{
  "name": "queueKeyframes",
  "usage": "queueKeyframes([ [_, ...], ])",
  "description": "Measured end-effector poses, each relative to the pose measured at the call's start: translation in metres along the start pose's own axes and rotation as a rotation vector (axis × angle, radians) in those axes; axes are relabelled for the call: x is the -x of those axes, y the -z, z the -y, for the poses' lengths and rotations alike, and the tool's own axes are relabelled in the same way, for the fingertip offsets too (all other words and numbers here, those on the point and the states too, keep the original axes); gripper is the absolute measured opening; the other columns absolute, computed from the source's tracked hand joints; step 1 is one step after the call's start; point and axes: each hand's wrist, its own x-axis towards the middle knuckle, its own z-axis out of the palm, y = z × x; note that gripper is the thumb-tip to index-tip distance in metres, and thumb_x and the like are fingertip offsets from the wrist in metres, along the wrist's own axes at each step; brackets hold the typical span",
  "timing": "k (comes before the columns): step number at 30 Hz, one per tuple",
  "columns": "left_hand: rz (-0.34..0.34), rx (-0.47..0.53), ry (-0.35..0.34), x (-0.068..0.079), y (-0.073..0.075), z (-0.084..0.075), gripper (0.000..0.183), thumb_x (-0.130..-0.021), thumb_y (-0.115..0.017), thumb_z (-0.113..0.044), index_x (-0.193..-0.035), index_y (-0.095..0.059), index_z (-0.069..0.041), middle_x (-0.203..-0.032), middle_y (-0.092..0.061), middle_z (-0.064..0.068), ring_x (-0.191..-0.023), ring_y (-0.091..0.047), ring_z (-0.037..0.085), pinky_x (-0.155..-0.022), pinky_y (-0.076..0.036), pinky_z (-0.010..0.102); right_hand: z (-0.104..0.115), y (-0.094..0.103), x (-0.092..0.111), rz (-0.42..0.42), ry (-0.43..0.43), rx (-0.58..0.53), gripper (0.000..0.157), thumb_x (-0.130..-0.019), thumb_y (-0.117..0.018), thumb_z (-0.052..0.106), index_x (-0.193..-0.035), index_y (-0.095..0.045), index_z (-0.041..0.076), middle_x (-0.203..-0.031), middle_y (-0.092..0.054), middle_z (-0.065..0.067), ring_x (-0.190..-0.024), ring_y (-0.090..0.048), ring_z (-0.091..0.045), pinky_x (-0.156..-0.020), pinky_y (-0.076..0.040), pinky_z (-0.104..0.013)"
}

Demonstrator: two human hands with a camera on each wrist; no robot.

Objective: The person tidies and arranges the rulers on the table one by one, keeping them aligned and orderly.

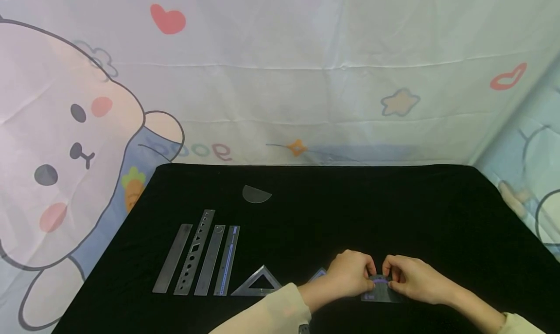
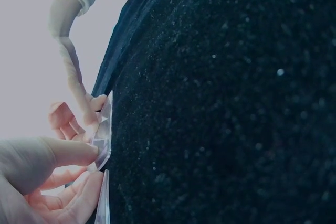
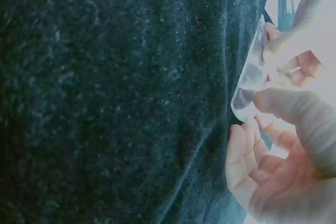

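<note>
Both hands hold a small clear plastic protractor with purple markings low over the black cloth, near the front right. At its left side, my left hand pinches it between thumb and fingers. From the right, my right hand pinches the opposite side the same way. In the left wrist view the protractor is tilted close to the cloth, partly behind fingertips. The right wrist view shows the right thumb lying on the protractor's face. A purple-marked set square is partly hidden behind the left hand.
Left of the hands lies a clear set square. Beyond it are several rulers side by side, including a stencil ruler and a purple-marked ruler. A clear half-disc protractor lies farther back on the black cloth. A printed curtain hangs behind.
</note>
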Motion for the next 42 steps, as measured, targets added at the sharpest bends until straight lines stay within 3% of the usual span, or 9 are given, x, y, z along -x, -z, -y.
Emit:
queueKeyframes([
  [12,-0.007,-0.018,-0.009,0.000,0.000,0.000,0.016,-0.074,-0.074,-0.023,-0.088,-0.067,-0.021,-0.064,-0.051,-0.015,-0.054,-0.046,-0.002,-0.048,-0.038,0.011,0.003,-0.001,0.000,-0.012,-0.020,0.042,0.024,-0.076,-0.067,0.014,-0.094,-0.052,0.015,-0.074,-0.050,0.005,-0.060,-0.048,-0.002,-0.050,-0.045,-0.020],
  [21,-0.011,0.040,-0.075,0.008,0.009,0.007,0.017,-0.077,-0.072,-0.024,-0.092,-0.066,-0.020,-0.073,-0.055,-0.013,-0.061,-0.047,-0.004,-0.053,-0.040,0.010,0.005,0.002,-0.005,0.012,-0.085,0.017,0.020,-0.080,-0.064,0.016,-0.096,-0.053,0.012,-0.070,-0.051,0.004,-0.054,-0.049,-0.005,-0.047,-0.044,-0.022],
  [29,-0.037,0.125,-0.111,0.015,0.016,0.022,0.018,-0.076,-0.072,-0.023,-0.093,-0.066,-0.018,-0.087,-0.061,-0.010,-0.072,-0.053,-0.005,-0.061,-0.043,0.009,0.008,0.002,-0.014,-0.011,-0.101,0.019,0.013,-0.081,-0.061,0.014,-0.092,-0.055,0.012,-0.069,-0.053,0.004,-0.054,-0.050,-0.005,-0.047,-0.044,-0.021],
  [34,-0.027,0.249,-0.087,0.018,0.025,0.033,0.017,-0.078,-0.070,-0.019,-0.094,-0.065,-0.014,-0.090,-0.061,-0.006,-0.067,-0.055,-0.006,-0.059,-0.046,0.009,0.011,0.002,-0.024,-0.037,-0.067,0.048,0.010,-0.082,-0.061,0.015,-0.091,-0.056,0.012,-0.066,-0.052,0.006,-0.052,-0.048,-0.003,-0.045,-0.042,-0.018],
  [42,-0.069,0.301,-0.038,0.024,0.046,0.059,0.015,-0.080,-0.069,-0.019,-0.094,-0.064,-0.014,-0.090,-0.061,-0.004,-0.068,-0.055,-0.003,-0.060,-0.047,0.014,0.018,0.003,-0.043,-0.073,-0.003,0.080,0.009,-0.083,-0.060,0.014,-0.091,-0.057,0.012,-0.067,-0.052,0.007,-0.051,-0.047,-0.002,-0.044,-0.041,-0.017],
])
